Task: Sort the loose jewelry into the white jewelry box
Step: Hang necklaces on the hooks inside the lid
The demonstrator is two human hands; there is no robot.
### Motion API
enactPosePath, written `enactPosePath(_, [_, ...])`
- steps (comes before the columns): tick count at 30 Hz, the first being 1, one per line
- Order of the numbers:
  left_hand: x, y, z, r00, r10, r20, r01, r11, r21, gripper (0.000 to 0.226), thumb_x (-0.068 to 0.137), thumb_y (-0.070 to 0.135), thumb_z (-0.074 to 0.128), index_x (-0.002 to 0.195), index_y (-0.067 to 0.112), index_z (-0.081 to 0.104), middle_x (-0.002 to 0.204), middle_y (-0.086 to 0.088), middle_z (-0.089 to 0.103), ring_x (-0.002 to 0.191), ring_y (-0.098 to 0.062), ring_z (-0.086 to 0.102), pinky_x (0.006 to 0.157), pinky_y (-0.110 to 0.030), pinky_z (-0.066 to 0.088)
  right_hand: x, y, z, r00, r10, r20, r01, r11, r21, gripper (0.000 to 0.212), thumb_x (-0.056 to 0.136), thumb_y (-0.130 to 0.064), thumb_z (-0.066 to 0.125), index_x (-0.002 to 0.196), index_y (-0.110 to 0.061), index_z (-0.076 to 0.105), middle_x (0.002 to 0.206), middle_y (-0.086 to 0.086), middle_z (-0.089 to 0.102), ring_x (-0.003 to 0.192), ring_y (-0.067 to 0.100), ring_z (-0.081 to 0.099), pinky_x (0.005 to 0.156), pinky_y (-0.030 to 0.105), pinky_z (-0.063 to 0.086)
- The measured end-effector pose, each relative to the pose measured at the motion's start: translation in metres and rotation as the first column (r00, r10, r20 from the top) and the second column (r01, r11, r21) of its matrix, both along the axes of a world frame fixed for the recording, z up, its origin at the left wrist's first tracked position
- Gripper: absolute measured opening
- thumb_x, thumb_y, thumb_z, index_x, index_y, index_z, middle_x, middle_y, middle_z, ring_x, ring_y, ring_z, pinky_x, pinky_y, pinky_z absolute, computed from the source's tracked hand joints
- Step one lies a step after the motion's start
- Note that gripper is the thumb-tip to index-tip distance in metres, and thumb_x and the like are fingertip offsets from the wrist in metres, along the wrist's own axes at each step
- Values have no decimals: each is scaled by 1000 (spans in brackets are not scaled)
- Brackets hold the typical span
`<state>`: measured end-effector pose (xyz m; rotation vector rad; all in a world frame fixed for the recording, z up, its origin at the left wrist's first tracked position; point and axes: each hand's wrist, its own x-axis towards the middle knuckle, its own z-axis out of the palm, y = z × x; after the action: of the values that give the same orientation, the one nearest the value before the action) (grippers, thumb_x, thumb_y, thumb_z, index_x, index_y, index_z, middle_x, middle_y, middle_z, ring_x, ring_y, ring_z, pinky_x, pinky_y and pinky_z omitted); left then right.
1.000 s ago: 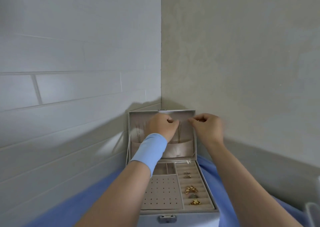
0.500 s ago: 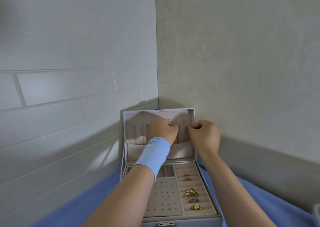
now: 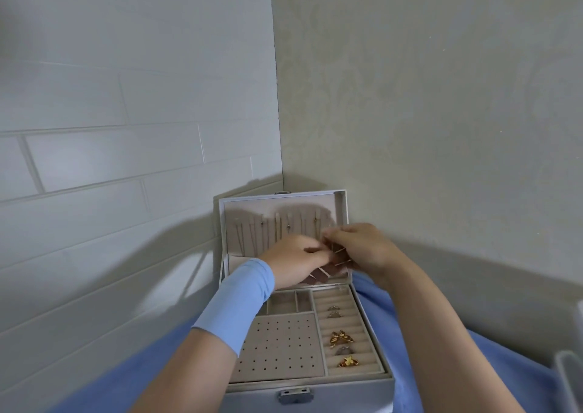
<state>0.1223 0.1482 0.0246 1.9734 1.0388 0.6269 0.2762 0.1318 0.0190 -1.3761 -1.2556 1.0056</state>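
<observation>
two hands meet at the centre of the frame, in front of the lower right part of the raised lid of the white jewelry box with beige velvet lining. the left hand, with a light blue band at its wrist, and the right hand have curled fingers that seem to pinch a thin gold chain necklace between them. only short glinting strands show by the fingertips, and the clasp is hidden.

the step looks like hanging this chain inside the lid. to do it well, one hand should hold the chain just beside its top loop and lift it to the row of small hooks near the lid's top; which hook is free i cannot tell. the other hand should gather the slack low, clear of the fine chains already hanging. the tail then goes into the satin pocket along the lid's bottom edge. light, even tension matters, since a jerk could kink or tangle it. the forearms should stay off the gold butterfly brooch in the ring rolls at lower right.
</observation>
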Motion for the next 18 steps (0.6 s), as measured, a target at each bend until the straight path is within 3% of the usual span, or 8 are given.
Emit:
enactPosePath(5, [3,3,-7,988,130,-86,-120,986,118,22,96,32,54,105,21,70,99,3,74,91,-17,70,81,-30,55,6,-4,9,976,-45,212,14,989,144,24,97,-22,62,80,-11,76,78,1,74,67,8,62,65,18,50])
enactPosePath(7, [11,-1,-10,989,147,-19,-145,984,101,19,97,32,54,111,27,65,106,5,72,89,-13,70,77,-27,53,9,-4,11,971,-64,229,20,982,190,20,95,-22,66,80,-14,77,79,0,75,69,6,63,71,20,53])
enactPosePath(10, [19,-7,-10,978,128,166,-115,990,-87,19,96,35,56,107,26,70,103,12,74,79,-10,71,63,-21,48,10,-4,11,966,-82,244,23,972,236,14,93,-19,69,84,-13,79,70,-3,72,56,-4,61,55,9,46])
enactPosePath(13, [18,-6,-9,978,136,156,-127,990,-64,17,95,34,59,100,25,72,91,13,76,67,-7,62,62,-21,44,14,-2,8,963,-123,242,56,962,266,13,91,-22,72,84,-16,80,61,-11,68,51,-8,57,57,12,44])
enactPosePath(16, [13,-3,-7,972,179,152,-175,984,-39,19,96,32,59,98,20,72,86,11,76,66,-7,59,62,-22,43,20,-2,5,939,-130,319,66,976,206,16,91,-22,69,82,-13,80,62,-8,66,48,-4,51,59,19,43])
enactPosePath(18, [11,2,-4,974,191,123,-195,981,19,19,96,31,60,98,18,73,86,9,76,66,-7,60,61,-18,42,21,-4,5,918,-23,397,-9,997,77,19,90,-15,62,80,-11,78,62,-3,64,50,5,50,55,20,42])
